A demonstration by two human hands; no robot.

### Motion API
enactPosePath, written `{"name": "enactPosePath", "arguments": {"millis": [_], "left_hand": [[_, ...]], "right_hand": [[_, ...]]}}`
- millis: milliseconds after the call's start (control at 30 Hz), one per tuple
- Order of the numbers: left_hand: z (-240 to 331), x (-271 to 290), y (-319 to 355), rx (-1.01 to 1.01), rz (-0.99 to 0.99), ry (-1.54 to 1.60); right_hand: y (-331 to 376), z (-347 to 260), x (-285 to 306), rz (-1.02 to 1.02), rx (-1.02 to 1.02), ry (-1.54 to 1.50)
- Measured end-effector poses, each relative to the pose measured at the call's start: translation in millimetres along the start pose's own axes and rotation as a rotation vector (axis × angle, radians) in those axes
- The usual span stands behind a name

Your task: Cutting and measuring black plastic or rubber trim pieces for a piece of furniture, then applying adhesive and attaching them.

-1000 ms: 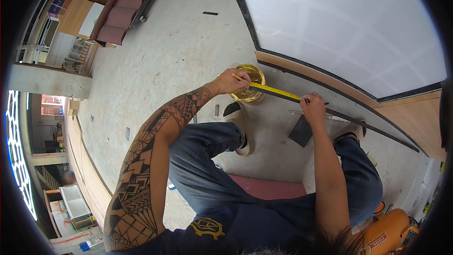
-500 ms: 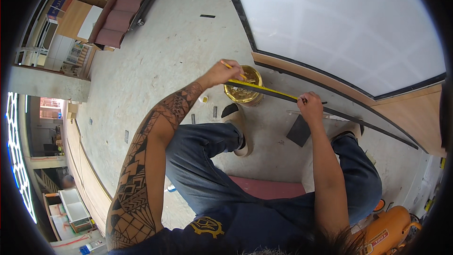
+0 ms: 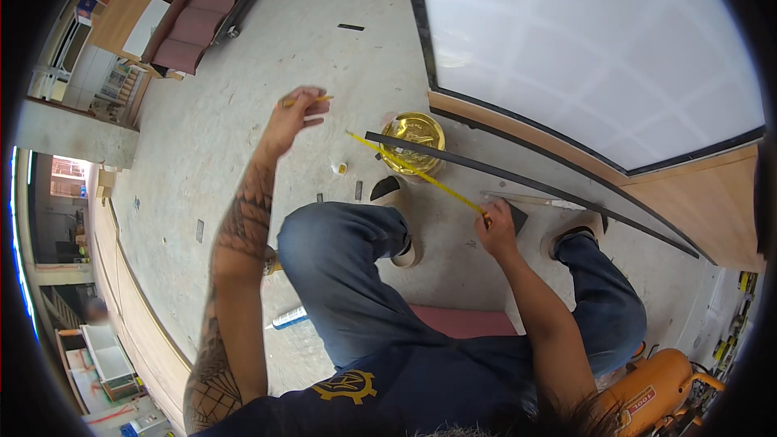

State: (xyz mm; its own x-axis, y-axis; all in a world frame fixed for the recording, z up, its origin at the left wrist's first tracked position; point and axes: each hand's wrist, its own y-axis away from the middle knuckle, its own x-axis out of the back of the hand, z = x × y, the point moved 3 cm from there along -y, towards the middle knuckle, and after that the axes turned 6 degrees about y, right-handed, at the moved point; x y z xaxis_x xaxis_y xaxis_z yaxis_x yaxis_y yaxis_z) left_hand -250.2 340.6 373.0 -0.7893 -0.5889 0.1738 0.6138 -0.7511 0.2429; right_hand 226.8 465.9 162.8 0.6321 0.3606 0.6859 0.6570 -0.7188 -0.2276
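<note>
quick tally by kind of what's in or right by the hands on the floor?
Thin yellow pencil in the left hand: 1
Yellow tape measure blade, pinned by the right hand: 1
Round gold open tin: 1
Long dark curved strip: 1
Small dark flat square piece by the right hand: 1
Total: 5
</note>
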Motion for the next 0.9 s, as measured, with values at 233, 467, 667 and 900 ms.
{"name": "enactPosePath", "arguments": {"millis": [233,467,667,900], "left_hand": [[-254.0,-8.8,116.8,0.326,0.453,0.33],[-411.6,-41.3,234.5,0.721,0.696,0.569],[-429.7,-40.7,263.8,0.797,0.775,0.574],[-447.6,-34.7,272.6,0.813,0.824,0.571]], "right_hand": [[84.3,20.2,-50.6,-0.408,-0.403,-0.097],[115.8,47.1,-60.7,-0.574,-0.455,0.158],[116.3,56.8,-75.9,-0.728,-0.502,0.379],[127.1,66.7,-102.7,-0.822,-0.604,0.44]]}}
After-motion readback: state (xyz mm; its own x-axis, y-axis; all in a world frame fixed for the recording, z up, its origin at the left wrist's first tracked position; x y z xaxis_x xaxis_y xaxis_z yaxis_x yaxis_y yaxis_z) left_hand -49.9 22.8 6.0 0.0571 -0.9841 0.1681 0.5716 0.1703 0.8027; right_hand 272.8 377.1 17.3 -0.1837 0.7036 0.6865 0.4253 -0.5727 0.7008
